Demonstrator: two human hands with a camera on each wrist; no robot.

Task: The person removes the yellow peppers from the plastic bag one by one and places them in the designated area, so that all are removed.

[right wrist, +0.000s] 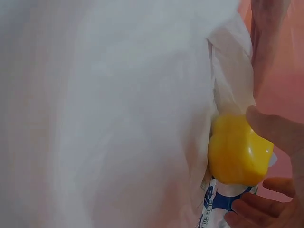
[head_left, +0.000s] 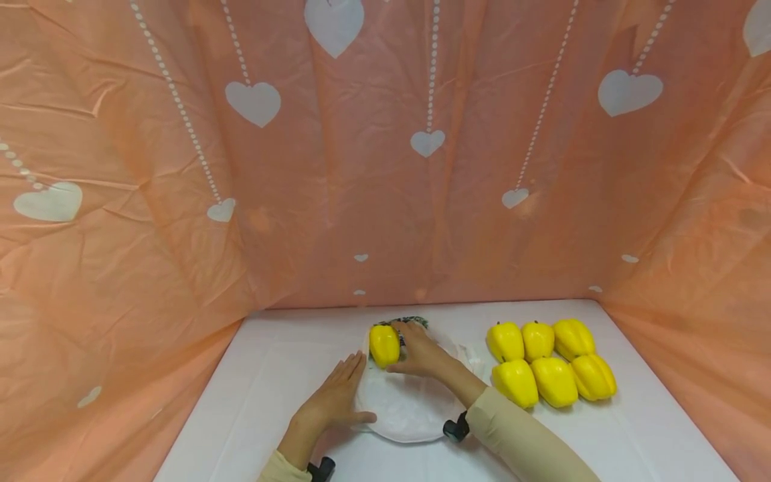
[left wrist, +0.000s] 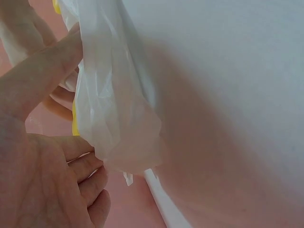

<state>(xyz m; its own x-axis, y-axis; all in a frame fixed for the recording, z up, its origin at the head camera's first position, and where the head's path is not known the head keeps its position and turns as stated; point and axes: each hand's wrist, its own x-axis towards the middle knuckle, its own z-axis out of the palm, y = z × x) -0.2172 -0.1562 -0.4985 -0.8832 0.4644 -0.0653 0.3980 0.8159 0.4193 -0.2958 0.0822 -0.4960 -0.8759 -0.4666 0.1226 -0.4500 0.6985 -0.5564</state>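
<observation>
A yellow bell pepper (head_left: 384, 346) lies at the far left inside a round, white plastic bag (head_left: 409, 408) spread on the table. My right hand (head_left: 421, 351) reaches over the bag to the pepper's right side. In the right wrist view, the thumb overlaps the pepper (right wrist: 237, 149), and the other fingers spread below it, over a blue-and-green printed patch of the bag. At the bag's left edge rests my left hand (head_left: 334, 395), fingers extended and thumb apart. The left wrist view shows its thumb and fingers along the crinkled bag edge (left wrist: 114, 104).
Several yellow bell peppers (head_left: 555, 381) stand in two rows on the right of the white table (head_left: 253, 381). Orange sheeting (head_left: 385, 201) with white hearts encloses the back and both sides. Black wrist cameras (head_left: 456, 426) sit close to the tabletop.
</observation>
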